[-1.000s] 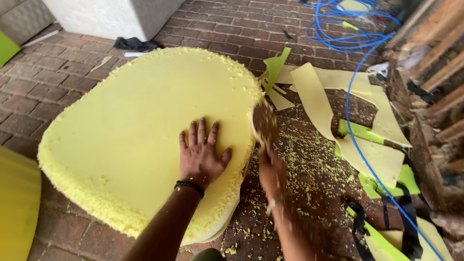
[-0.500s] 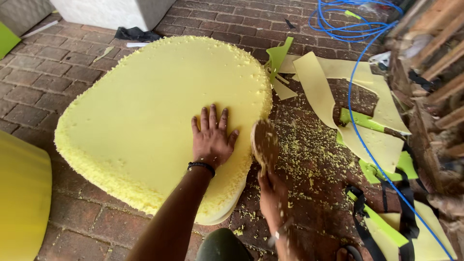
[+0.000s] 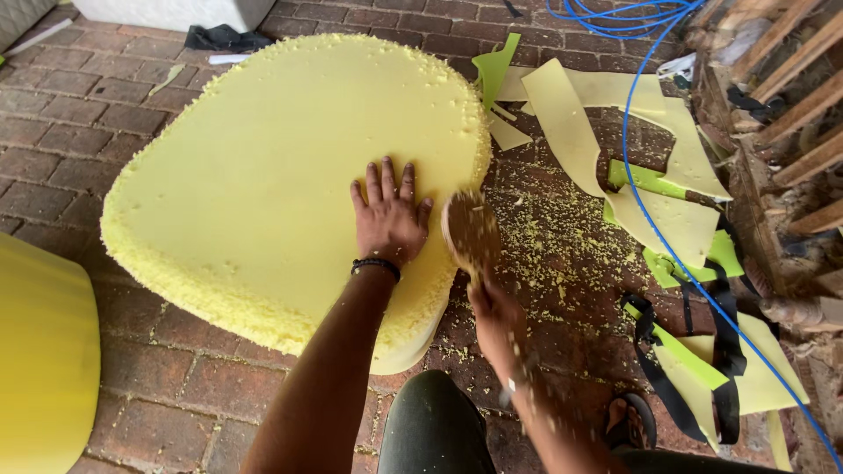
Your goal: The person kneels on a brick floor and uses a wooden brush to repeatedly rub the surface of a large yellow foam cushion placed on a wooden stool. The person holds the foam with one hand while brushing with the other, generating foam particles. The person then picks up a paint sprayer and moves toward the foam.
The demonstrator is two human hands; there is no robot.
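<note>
The foam cushion (image 3: pixel 263 175), one thick slab of pale yellow foam with rounded corners, lies flat on the brick floor (image 3: pixel 79 114) and fills the view from 9 to 12 o'clock. Its top is smooth with small pits; its rim is rough and crumbly, like torn sponge. The left hand (image 3: pixel 389 219) rests flat on the cushion near its 3 o'clock edge, fingers spread and pressing down, with a dark band at the wrist. Just beside it, toward 3 o'clock, the right hand (image 3: pixel 496 320) is closed around a tool with a round brownish disc (image 3: pixel 470 233) held against the cushion's edge; the disc is blurred, so what sort of tool it is cannot be told for sure. Fine yellow crumbs (image 3: pixel 562 263) speckle the red-brown bricks under and around the disc. Toward 2 o'clock lie several thin, flat offcuts of the same yellow foam (image 3: pixel 571 123), curved strips and sheets, with a few greener pieces among them. One blue hose (image 3: pixel 650 228) runs in a loop from 1 o'clock down to 4 o'clock. Black straps (image 3: pixel 724 351) lie across the offcuts at 4 o'clock. At 3 o'clock stands a rough wooden frame (image 3: pixel 790 105). Another yellow foam piece (image 3: pixel 44 351), smooth and rounded, shows at 8 o'clock.
</note>
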